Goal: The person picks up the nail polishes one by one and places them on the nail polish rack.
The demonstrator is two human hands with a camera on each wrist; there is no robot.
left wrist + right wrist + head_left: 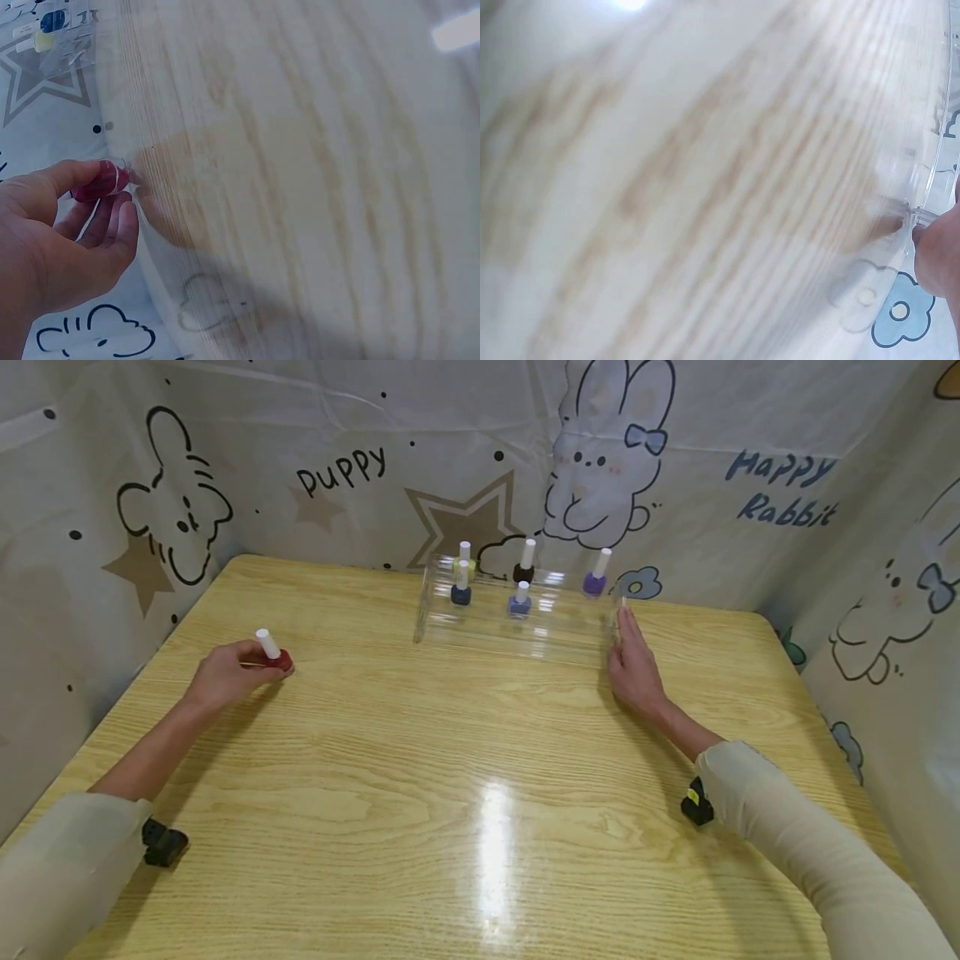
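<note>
On the left side of the table, my left hand (228, 675) pinches a red nail polish bottle (280, 660) with a white cap, upright and low over the wood. The left wrist view has the thumb and fingers around the red glass. At the back stands a clear stepped display rack (480, 639). My right hand (636, 664) lies against the rack's right end with its fingers extended. On the rack are a yellow bottle (471, 566), a dark blue bottle (461, 596), a dark brown bottle (522, 573), a light blue bottle (519, 604) and a purple bottle (595, 583).
The wooden table (390, 777) runs back to a printed cloth (450, 435) hung around its sides. Just behind the rack is the cloth's back wall. A small black device (165, 843) sits at the left wrist and another black device (697, 803) at the right.
</note>
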